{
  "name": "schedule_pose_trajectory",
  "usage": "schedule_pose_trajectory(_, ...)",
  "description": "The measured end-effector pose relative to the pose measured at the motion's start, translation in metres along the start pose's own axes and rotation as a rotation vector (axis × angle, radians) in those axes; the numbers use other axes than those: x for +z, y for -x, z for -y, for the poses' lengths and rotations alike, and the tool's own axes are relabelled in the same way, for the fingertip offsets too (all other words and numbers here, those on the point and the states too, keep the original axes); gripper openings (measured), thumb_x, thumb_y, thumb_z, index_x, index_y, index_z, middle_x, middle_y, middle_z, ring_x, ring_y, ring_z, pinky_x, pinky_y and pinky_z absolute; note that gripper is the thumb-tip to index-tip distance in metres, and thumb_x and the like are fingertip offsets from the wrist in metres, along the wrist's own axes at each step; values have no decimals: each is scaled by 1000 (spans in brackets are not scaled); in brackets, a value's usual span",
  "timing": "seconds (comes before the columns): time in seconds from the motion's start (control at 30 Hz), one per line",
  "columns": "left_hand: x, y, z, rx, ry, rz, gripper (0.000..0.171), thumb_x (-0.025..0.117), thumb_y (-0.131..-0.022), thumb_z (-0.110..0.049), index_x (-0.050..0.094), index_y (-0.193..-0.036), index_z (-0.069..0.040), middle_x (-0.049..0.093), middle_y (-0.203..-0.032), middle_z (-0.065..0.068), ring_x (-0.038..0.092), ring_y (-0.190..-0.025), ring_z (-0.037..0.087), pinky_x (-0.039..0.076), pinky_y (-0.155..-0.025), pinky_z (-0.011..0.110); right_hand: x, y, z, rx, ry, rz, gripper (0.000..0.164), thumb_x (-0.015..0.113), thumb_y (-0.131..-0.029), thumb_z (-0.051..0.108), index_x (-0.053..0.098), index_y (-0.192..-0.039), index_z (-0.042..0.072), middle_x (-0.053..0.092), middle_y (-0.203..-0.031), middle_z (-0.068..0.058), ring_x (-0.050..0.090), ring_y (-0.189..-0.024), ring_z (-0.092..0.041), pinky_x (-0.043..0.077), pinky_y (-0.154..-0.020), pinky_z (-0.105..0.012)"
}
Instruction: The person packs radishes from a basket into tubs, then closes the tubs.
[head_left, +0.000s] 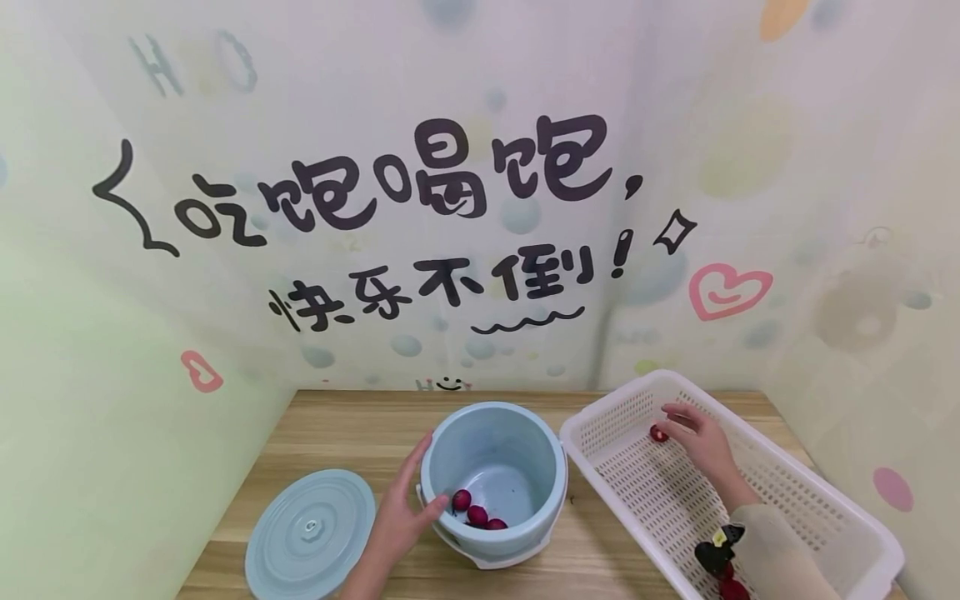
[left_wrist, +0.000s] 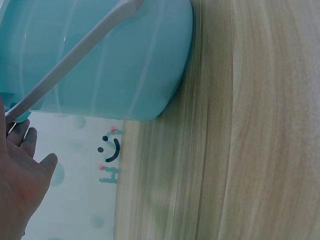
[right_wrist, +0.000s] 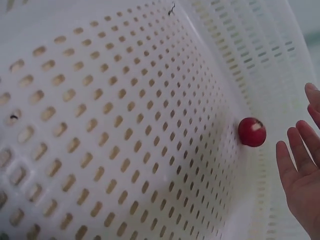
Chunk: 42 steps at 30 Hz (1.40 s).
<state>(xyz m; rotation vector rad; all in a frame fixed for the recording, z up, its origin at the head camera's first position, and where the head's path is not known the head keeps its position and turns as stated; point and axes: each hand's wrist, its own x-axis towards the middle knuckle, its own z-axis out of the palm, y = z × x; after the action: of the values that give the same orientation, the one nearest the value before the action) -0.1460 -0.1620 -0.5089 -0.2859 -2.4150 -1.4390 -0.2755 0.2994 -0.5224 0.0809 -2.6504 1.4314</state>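
Observation:
A light blue bucket (head_left: 492, 477) stands on the table with several red radishes (head_left: 477, 516) at its bottom. At its left side is my left hand (head_left: 402, 518), fingers along the outside and thumb at the near rim; in the left wrist view the fingers (left_wrist: 30, 142) look extended beside the bucket's handle (left_wrist: 75, 57). My right hand (head_left: 701, 446) reaches into the white perforated basket (head_left: 622, 492). Its fingers are extended and spread close to a single radish (right_wrist: 251, 131) with a pale spot, lying near the basket's end wall.
The round blue lid (head_left: 311, 533) lies flat left of the bucket. More radishes (head_left: 733, 589) lie at the basket's near end, partly hidden by my right sleeve (head_left: 780, 550). A decorated wall (head_left: 465, 350) rises behind the wooden table (head_left: 352, 425).

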Motion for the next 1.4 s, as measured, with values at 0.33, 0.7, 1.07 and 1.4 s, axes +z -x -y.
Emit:
schedule_pose_trajectory(0.33,-1,0,-2,-24,9,6,83,75,-80,-30,39,-154,-18,43,-157,10,40,-142,45,35,-105,76,5,-5,-23,91,-44,83,53,61,-100,25,47,-141,-4,48,-146,-31,50,-132,-47,49,-107,-48)
schedule_pose_trajectory(0.7,-1,0,-3,-18,14,0,83,76,-79,-31,39,-154,-20,44,-156,10,40,-142,45,35,-104,76,15,-6,-42,127,19,132,47,65,-95,13,53,-138,-2,57,-137,-29,57,-124,-42,51,-103,-50)
schedule_pose_trajectory(1.07,0,0,0,-34,4,1,83,76,-79,-24,40,-153,-17,44,-156,12,41,-141,46,37,-104,76,19,-8,-41,144,69,54,41,70,-90,6,61,-129,-4,62,-129,-31,60,-118,-45,50,-102,-57)
schedule_pose_trajectory(1.4,0,1,-2,-42,-8,1,84,76,-79,-32,39,-154,-23,44,-157,11,42,-141,47,38,-102,77,16,-8,-40,161,87,53,39,68,-92,7,62,-129,-4,62,-130,-30,61,-118,-45,51,-101,-57)
